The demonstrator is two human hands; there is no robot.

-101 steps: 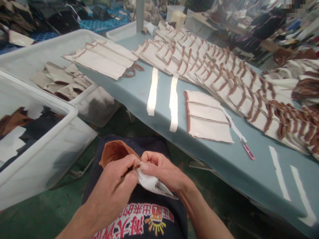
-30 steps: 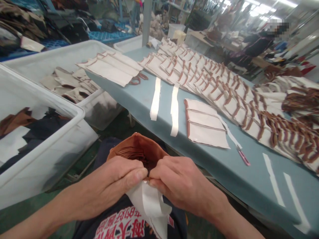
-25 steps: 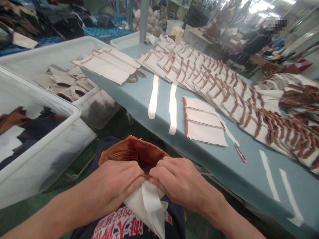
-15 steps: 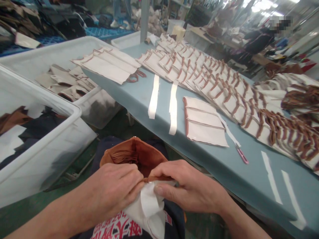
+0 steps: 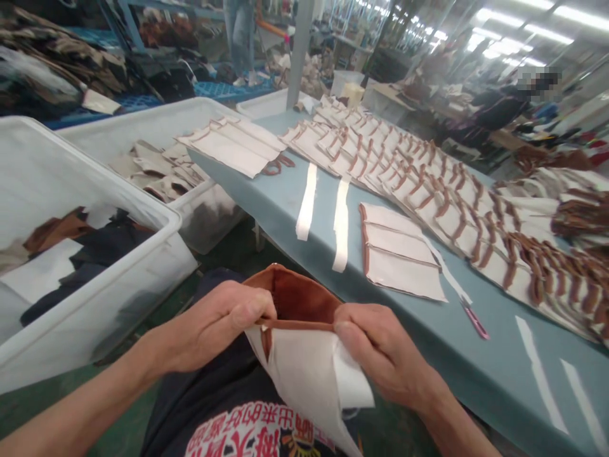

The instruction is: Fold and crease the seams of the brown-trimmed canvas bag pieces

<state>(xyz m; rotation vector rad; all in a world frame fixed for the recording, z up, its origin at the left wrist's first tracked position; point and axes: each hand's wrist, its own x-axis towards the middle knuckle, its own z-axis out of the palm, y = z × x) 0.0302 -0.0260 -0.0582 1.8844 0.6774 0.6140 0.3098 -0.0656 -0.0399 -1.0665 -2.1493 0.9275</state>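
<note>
Over my lap I hold a cream cloth pouch [image 5: 309, 374] with a brown lining and brown rim. My left hand [image 5: 219, 327] pinches the left end of the rim, fingers closed. My right hand [image 5: 380, 352] pinches the right end, thumb on the cream outside. The mouth is stretched between both hands and its brown inside shows above the rim. A loose white flap hangs under my right thumb.
A blue-grey table [image 5: 428, 317] carries long rows of finished pouches [image 5: 428, 190], a small stack of them [image 5: 399, 251], white tape strips [image 5: 307, 203] and a pink cutter [image 5: 476, 320]. White bins [image 5: 118, 279] of cloth pieces stand to the left. A person stands at the far right.
My hands have moved apart along the rim and pulled the pouch mouth wide. More of the cream outside now shows. The camera has tilted up a little.
</note>
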